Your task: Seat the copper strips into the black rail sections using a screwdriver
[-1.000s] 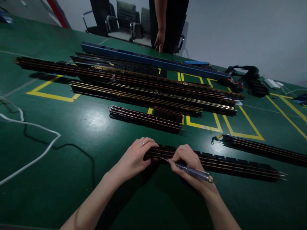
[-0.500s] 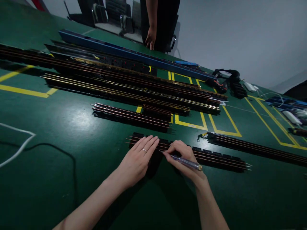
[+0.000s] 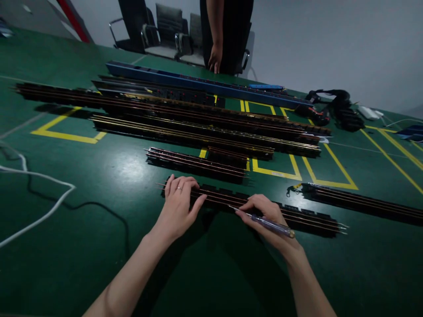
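My left hand [image 3: 176,207], with a ring on one finger, grips the left end of a black strip [image 3: 221,197] carrying thin copper-coloured rods. Its fingers curl over the far side and the thumb lies apart along the near side. In my right hand [image 3: 266,215] is a slim screwdriver [image 3: 272,227] with a clear purplish handle. The fingertips pinch its thin shaft, and its tip points left at the near edge of the strip. Whether the tip touches a rod I cannot tell. Bare rod ends stick out at both ends of the strip.
A shorter rodded strip [image 3: 198,165] lies just beyond, with several long strips [image 3: 185,134] and a blue rail [image 3: 198,83] farther back. Another strip [image 3: 363,204] is at the right. White cable [image 3: 49,211] crosses the left. Across the green table is a person's hand [image 3: 216,59].
My left hand has slid left along the strip, its fingers curling and thumb spreading. The screwdriver stays in my right hand at the near edge. The camera view has shifted slightly.
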`<state>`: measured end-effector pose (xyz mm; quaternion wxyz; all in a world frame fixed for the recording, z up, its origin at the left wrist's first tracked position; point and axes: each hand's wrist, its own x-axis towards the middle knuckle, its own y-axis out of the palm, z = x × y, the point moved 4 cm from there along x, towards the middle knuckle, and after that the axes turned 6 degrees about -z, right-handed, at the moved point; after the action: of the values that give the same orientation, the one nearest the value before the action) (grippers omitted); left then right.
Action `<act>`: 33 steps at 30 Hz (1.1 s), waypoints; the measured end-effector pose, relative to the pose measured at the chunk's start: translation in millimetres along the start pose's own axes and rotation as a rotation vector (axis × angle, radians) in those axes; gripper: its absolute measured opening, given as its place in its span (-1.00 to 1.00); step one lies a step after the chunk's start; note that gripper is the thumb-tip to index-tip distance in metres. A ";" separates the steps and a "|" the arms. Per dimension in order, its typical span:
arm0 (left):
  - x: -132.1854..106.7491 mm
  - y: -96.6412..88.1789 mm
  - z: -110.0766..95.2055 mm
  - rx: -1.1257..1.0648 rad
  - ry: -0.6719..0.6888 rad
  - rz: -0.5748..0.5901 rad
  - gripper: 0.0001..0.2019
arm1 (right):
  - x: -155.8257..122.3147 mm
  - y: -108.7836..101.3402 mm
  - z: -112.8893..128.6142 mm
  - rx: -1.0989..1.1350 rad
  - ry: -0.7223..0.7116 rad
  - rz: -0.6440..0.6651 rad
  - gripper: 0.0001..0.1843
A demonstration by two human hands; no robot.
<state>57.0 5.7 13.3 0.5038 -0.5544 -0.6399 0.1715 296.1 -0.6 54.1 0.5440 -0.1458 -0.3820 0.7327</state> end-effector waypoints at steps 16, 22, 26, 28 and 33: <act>-0.7 1.6 -8.0 0.066 0.014 0.096 -0.66 | -0.3 -4.4 -2.7 0.001 -0.025 -0.023 -0.85; -3.4 3.5 -7.4 0.078 0.139 0.094 -0.55 | 0.1 -2.7 -9.1 -0.074 0.009 -0.036 -0.80; -2.9 9.7 -12.2 0.055 0.159 0.162 -0.56 | -0.9 -4.4 -13.1 -0.064 0.026 -0.021 -0.80; -1.1 8.9 -8.2 0.064 0.110 0.154 -0.56 | -1.3 -5.7 -13.7 -0.045 0.030 -0.025 -0.81; 2.0 -0.9 13.7 0.142 0.033 0.069 -0.56 | -1.2 -6.2 -11.9 -0.032 0.006 -0.051 -0.83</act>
<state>45.3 11.8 9.0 0.5462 -0.5418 -0.5981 0.2247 308.3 3.8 50.5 0.5615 -0.1468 -0.3956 0.7118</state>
